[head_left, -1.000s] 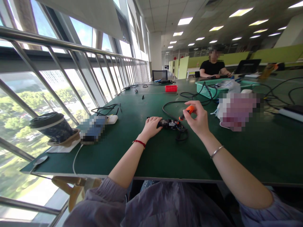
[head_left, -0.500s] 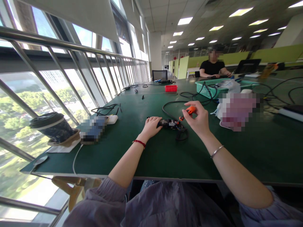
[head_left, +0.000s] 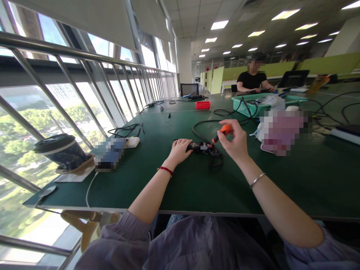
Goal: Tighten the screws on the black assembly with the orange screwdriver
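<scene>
My left hand [head_left: 180, 149] rests on the green table [head_left: 197, 183], its fingers closed over the left end of a small black device [head_left: 201, 147] with a black cable [head_left: 201, 131] looping off it. My right hand [head_left: 235, 142] pinches an orange-handled screwdriver [head_left: 222, 132], held slanted with its tip down on the device's right part. Both forearms reach in from the table's near edge.
A dark paper cup [head_left: 60, 152] lies on its side at the left edge, beside a blurred blue item [head_left: 109, 153] and a white charger [head_left: 132, 141]. A red box [head_left: 203, 105], a teal basket [head_left: 247, 105] and cables lie farther back. A person in black [head_left: 253, 78] sits at the far end.
The hands stay almost where they were; the screwdriver handle shifts slightly between my right fingers. The view has tilted a little.
</scene>
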Demonstrator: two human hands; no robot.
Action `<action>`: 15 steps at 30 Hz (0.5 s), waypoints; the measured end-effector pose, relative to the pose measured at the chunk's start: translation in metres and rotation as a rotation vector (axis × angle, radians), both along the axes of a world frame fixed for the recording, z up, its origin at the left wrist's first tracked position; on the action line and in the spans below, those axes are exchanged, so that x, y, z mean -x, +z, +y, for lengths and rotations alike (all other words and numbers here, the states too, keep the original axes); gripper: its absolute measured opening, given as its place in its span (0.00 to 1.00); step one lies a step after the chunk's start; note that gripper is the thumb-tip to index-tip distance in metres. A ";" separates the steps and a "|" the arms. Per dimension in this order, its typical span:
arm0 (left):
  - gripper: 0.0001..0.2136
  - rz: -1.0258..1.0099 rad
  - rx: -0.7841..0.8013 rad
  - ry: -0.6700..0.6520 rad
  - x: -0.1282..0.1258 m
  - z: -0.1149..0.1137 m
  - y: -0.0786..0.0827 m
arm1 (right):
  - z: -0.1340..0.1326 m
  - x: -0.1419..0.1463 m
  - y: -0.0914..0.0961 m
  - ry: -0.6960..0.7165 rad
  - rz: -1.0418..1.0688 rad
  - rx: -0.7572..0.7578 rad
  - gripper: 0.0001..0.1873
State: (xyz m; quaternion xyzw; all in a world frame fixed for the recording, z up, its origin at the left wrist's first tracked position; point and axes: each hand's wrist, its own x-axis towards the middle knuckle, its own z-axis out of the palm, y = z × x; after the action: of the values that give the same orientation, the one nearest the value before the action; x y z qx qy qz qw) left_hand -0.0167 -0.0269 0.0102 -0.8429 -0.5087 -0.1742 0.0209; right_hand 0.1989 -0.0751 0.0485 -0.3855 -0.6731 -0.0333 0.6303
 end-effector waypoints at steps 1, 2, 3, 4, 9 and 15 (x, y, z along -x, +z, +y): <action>0.21 0.002 0.000 0.000 0.000 0.000 0.000 | 0.001 0.000 0.000 0.007 -0.003 -0.003 0.11; 0.21 0.003 0.000 0.000 0.000 0.000 0.000 | 0.001 0.000 0.000 0.011 -0.002 -0.002 0.11; 0.21 0.005 0.000 0.000 0.000 0.000 0.000 | 0.001 0.000 0.000 0.011 0.001 0.004 0.11; 0.21 0.006 0.001 0.000 0.000 0.000 0.000 | 0.001 0.000 0.000 0.004 0.007 0.013 0.11; 0.21 0.003 0.007 0.000 0.000 0.001 -0.001 | -0.002 -0.001 0.002 -0.046 0.008 0.049 0.07; 0.22 0.000 0.003 -0.006 0.001 0.002 -0.002 | 0.001 -0.002 0.000 0.000 0.004 0.002 0.11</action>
State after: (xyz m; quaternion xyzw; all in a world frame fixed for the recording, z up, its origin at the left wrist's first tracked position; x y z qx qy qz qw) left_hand -0.0178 -0.0253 0.0086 -0.8443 -0.5065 -0.1738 0.0192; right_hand 0.2005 -0.0744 0.0486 -0.3864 -0.6718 -0.0319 0.6311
